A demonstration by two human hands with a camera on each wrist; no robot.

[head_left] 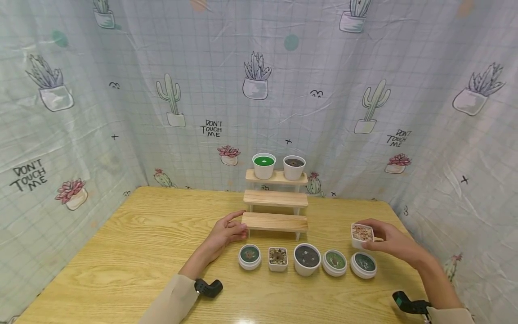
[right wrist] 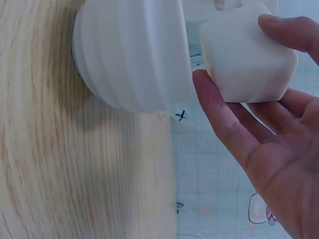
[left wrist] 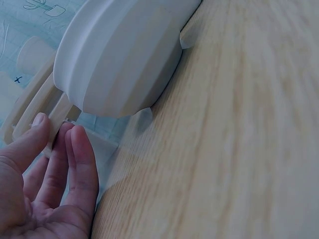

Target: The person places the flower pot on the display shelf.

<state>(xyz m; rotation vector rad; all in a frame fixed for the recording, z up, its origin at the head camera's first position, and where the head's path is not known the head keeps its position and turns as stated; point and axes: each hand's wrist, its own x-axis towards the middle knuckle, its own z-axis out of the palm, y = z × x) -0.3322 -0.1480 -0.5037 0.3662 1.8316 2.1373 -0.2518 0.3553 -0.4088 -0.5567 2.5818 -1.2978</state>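
My right hand [head_left: 394, 243] holds a small square white pot [right wrist: 249, 55] topped with tan pebbles, lifted at the right, thumb on one side and fingers on the other. With thumb and fingers, my left hand [head_left: 222, 234] grips the left end of the lowest step of a three-step wooden stand [head_left: 275, 221]. On its top step stand a white pot with a bright green surface [head_left: 264, 166] and a white pot with a dark surface [head_left: 294, 168]. Below the held pot sits a round white pot with a dark green surface [head_left: 363, 265].
Along the front stand a round green-topped pot [head_left: 249, 257], a square pebble pot [head_left: 278, 259], a larger dark-topped pot [head_left: 307, 259] and a round green pot [head_left: 334, 263]. A cactus-print curtain [head_left: 291, 81] encloses the wooden table [head_left: 121, 252] at the back and sides.
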